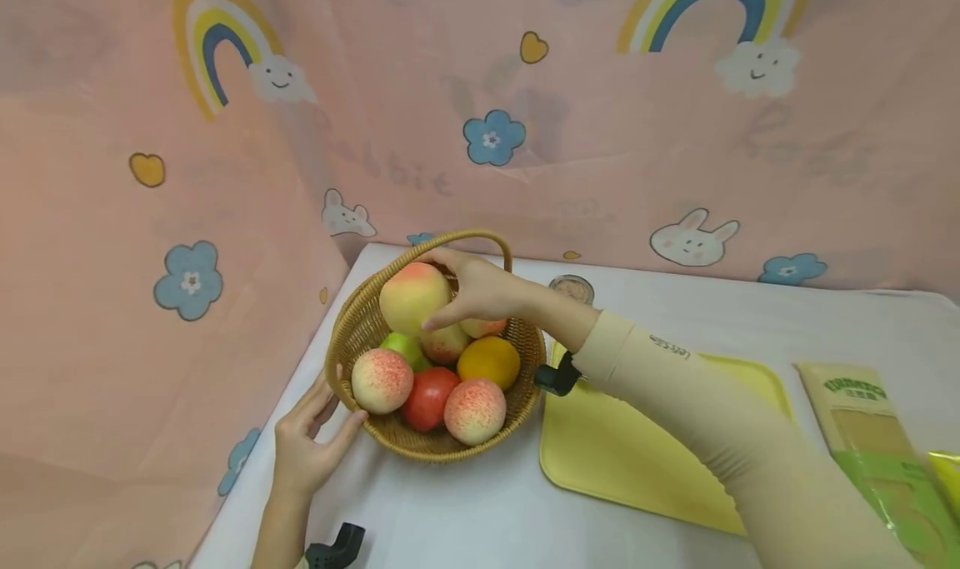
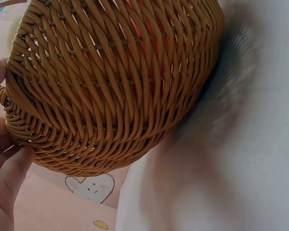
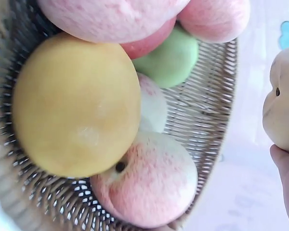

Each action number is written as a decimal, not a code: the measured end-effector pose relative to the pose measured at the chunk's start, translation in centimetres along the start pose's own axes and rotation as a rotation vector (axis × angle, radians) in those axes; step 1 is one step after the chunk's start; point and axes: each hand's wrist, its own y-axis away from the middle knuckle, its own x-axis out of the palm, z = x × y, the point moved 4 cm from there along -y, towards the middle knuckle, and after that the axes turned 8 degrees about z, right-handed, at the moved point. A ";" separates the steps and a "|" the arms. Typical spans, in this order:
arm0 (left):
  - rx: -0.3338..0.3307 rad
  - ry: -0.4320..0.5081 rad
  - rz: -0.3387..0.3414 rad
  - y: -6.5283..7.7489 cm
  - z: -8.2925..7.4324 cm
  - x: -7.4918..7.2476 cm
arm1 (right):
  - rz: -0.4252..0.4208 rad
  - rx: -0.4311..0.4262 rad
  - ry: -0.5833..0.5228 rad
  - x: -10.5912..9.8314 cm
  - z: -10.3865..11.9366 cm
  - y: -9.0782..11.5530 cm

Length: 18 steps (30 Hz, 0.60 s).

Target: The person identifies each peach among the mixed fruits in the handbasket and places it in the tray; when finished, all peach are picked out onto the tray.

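Note:
In the head view, a brown wicker basket (image 1: pixel 435 452) with an arched handle holds several fruits. My left hand (image 1: pixel 303 446) grips its rim at the left, near the base of the handle; the left wrist view shows the thumb and fingers (image 2: pixel 14 168) at the weave. My right hand (image 1: pixel 483 286) holds a large yellow-pink peach (image 1: pixel 414 298) over the far left part of the basket. Below it lie a green fruit (image 1: pixel 405 348), a red fruit (image 1: pixel 429 398), an orange-yellow fruit (image 1: pixel 489 362) and several peaches (image 1: pixel 476 411). In the right wrist view, the held peach (image 3: pixel 283 106) shows at the right edge.
A yellow tray (image 1: pixel 630 461) lies to the right, partly under my right forearm. Behind that arm stands a small round clear container (image 1: pixel 572 286). Farther right lie a green and beige package (image 1: pixel 873 436) and a yellow packet (image 1: pixel 947 473). A pink printed cloth (image 1: pixel 420 94) hangs behind the white table.

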 end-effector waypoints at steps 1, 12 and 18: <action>0.004 -0.001 -0.001 -0.1 0.0 0.0 | -0.002 -0.015 -0.014 -0.2 0.1 0.6; 0.001 0.021 -0.010 0.0 0.0 0.1 | -0.095 -0.152 -0.153 -1.1 -1.0 9.1; 0.027 0.009 -0.002 -0.4 -0.2 0.1 | -0.263 -0.161 -0.040 -1.4 -3.7 14.7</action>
